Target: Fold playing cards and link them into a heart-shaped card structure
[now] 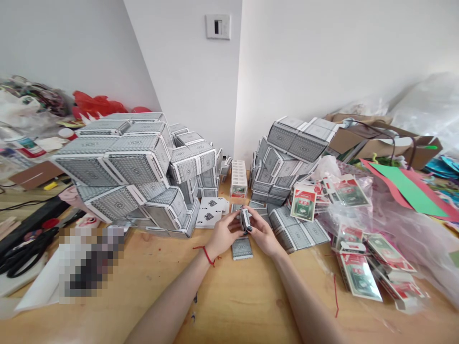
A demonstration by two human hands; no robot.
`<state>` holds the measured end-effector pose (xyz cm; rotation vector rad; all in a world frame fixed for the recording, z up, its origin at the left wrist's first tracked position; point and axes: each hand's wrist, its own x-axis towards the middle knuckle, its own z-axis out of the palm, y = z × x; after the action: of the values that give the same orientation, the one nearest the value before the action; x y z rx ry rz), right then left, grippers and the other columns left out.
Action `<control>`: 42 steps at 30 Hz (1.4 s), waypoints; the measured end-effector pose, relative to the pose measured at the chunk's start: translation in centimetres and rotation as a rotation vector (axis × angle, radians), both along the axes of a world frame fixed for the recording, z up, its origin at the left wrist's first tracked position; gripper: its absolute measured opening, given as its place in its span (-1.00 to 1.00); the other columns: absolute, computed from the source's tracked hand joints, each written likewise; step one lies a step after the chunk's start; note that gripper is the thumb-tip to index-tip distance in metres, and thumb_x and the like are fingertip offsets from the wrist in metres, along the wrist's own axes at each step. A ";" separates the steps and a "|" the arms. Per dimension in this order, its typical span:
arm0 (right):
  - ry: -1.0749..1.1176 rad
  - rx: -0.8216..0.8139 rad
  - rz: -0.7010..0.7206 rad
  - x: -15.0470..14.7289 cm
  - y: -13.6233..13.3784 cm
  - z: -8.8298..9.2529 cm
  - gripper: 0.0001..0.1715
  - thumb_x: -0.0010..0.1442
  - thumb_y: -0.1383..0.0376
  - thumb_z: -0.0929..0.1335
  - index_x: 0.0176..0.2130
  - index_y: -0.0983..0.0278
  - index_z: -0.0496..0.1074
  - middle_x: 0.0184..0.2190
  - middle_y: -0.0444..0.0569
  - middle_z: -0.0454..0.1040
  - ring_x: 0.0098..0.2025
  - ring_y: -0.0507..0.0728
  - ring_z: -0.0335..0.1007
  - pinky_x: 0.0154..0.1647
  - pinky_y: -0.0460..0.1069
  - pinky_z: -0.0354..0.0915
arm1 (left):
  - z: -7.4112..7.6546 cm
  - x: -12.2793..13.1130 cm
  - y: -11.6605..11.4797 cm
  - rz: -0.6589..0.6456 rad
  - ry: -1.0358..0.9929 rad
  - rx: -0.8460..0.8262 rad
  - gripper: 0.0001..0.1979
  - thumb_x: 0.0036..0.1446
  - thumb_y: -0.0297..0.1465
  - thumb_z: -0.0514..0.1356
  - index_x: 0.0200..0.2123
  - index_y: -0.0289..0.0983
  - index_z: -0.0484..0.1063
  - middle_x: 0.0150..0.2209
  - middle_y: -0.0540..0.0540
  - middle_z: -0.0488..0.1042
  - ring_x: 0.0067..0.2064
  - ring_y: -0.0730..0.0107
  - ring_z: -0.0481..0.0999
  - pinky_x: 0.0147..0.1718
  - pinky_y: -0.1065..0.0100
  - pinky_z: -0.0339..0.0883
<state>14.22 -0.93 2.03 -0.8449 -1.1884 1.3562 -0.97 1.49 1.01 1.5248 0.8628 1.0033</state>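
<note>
Both my hands meet over the wooden table (229,306), pinching a small stack of grey-backed playing cards (245,220) held on edge between them. My left hand (224,235), with a red string at the wrist, grips the stack's left side. My right hand (262,234) grips its right side, fingers curled round it. Directly below the hands a grey-backed deck (241,249) lies flat on the table. Face-up ace of spades cards (210,211) lie just to the left.
A big pile of folded card blocks (125,167) fills the left, a second pile (290,153) stands right of centre. Card boxes in red and green (358,274) and a plastic bag (401,220) lie right. Black scissors (21,253) rest at the left edge.
</note>
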 end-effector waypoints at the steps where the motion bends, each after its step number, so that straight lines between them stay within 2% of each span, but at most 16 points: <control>1: 0.009 -0.001 0.015 0.0 -0.1 0.1 -0.34 -0.03 0.16 0.38 0.07 0.14 0.21 0.08 -0.03 0.19 0.04 0.18 0.15 0.05 0.10 0.09 | 0.0 0.0 0.0 -0.011 -0.022 -0.020 -0.39 -0.15 -0.58 0.22 0.04 -0.25 0.21 0.01 -0.19 0.32 -0.09 0.27 0.43 -0.09 0.18 0.35; 5: 0.039 -0.020 0.040 -0.1 -0.2 0.5 -0.30 -0.05 0.16 0.39 0.08 0.15 0.20 0.08 -0.02 0.21 0.03 0.18 0.17 0.05 0.09 0.09 | -0.2 0.0 0.1 -0.022 -0.058 -0.047 -0.38 -0.16 -0.59 0.22 0.04 -0.27 0.21 0.01 -0.21 0.30 -0.12 0.27 0.44 -0.16 0.19 0.40; 8: 0.060 -0.033 0.033 -0.2 -0.1 0.3 -0.30 -0.05 0.18 0.40 0.08 0.16 0.20 0.04 0.00 0.26 0.01 0.19 0.20 0.02 0.10 0.13 | -0.3 0.0 0.0 0.033 0.017 0.049 -0.40 -0.16 -0.60 0.20 0.03 -0.26 0.23 0.04 -0.22 0.26 -0.12 0.27 0.43 -0.16 0.21 0.39; 15: -0.088 -0.022 -0.181 -0.3 0.5 -0.5 -0.64 0.02 0.20 0.34 -0.13 0.20 0.42 -0.06 -0.03 0.38 0.00 0.16 0.24 0.05 0.09 0.11 | 0.2 -0.2 -0.3 0.219 0.336 0.342 -0.43 -0.10 -0.63 0.14 0.03 -0.16 0.21 0.03 -0.13 0.22 0.03 0.27 0.29 -0.02 0.19 0.27; 18: -0.116 -0.055 -0.222 -0.4 0.7 -0.7 -0.67 0.00 0.21 0.35 -0.18 0.24 0.44 -0.18 -0.01 0.46 -0.13 0.17 0.35 -0.06 0.10 0.22 | 0.4 -0.2 -0.4 0.276 0.411 0.417 -0.42 -0.08 -0.64 0.11 0.05 -0.16 0.17 0.02 -0.13 0.22 0.07 0.25 0.23 0.03 0.17 0.20; 22: -0.115 -0.081 -0.277 -0.7 0.7 -1.2 -0.60 -0.05 0.21 0.37 -0.16 0.27 0.42 -0.24 0.02 0.49 -0.25 0.19 0.40 -0.33 0.05 0.35 | 0.3 -0.1 -0.5 0.284 0.456 0.472 -0.41 -0.06 -0.64 0.09 0.07 -0.16 0.13 0.02 -0.14 0.21 0.08 0.24 0.21 0.04 0.14 0.18; 25: -0.195 -0.084 -0.330 -0.8 0.6 -1.4 -0.63 -0.04 0.22 0.36 -0.19 0.28 0.44 -0.29 0.03 0.50 -0.33 0.17 0.41 -0.43 0.03 0.36 | 0.2 -0.1 -0.6 0.264 0.476 0.496 -0.41 -0.06 -0.66 0.08 0.07 -0.16 0.13 0.02 -0.13 0.21 0.08 0.26 0.22 0.06 0.14 0.16; 28: -0.244 -0.069 -0.346 -0.7 0.5 -1.4 -0.66 -0.03 0.23 0.34 -0.20 0.28 0.45 -0.30 0.02 0.51 -0.35 0.16 0.40 -0.36 0.06 0.35 | 0.1 0.0 -0.6 0.269 0.469 0.493 -0.40 -0.06 -0.66 0.08 0.07 -0.15 0.13 0.01 -0.12 0.21 0.07 0.25 0.23 0.05 0.13 0.17; 33: -0.200 -0.064 -0.334 -0.6 0.6 -1.0 -0.70 -0.04 0.23 0.35 -0.26 0.28 0.47 -0.32 0.00 0.51 -0.33 0.15 0.40 -0.28 0.05 0.32 | 0.1 0.0 -0.5 0.286 0.451 0.469 -0.41 -0.06 -0.65 0.09 0.06 -0.15 0.14 0.01 -0.13 0.22 0.07 0.23 0.23 0.02 0.13 0.21; 38: -0.140 -0.085 -0.278 -0.5 0.7 -0.7 -0.75 -0.04 0.20 0.36 -0.33 0.29 0.45 -0.41 -0.05 0.48 -0.45 0.05 0.34 -0.42 -0.05 0.27 | 0.1 -0.1 -0.5 0.277 0.431 0.449 -0.42 -0.07 -0.63 0.11 0.05 -0.16 0.15 0.02 -0.13 0.21 0.07 0.24 0.23 -0.01 0.18 0.25; 42: -0.087 -0.167 -0.227 -0.4 0.6 -0.5 -0.71 -0.07 0.13 0.38 -0.40 0.31 0.41 -0.64 -0.17 0.36 -0.66 -0.04 0.17 -0.65 -0.11 0.12 | -0.1 0.0 -0.4 0.288 0.423 0.453 -0.42 -0.07 -0.63 0.11 0.04 -0.15 0.16 0.00 -0.13 0.22 0.05 0.23 0.26 -0.03 0.16 0.27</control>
<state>13.83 -0.35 1.49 -1.1324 -1.0196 1.2544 -1.02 1.11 0.94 2.0878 1.2362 1.1564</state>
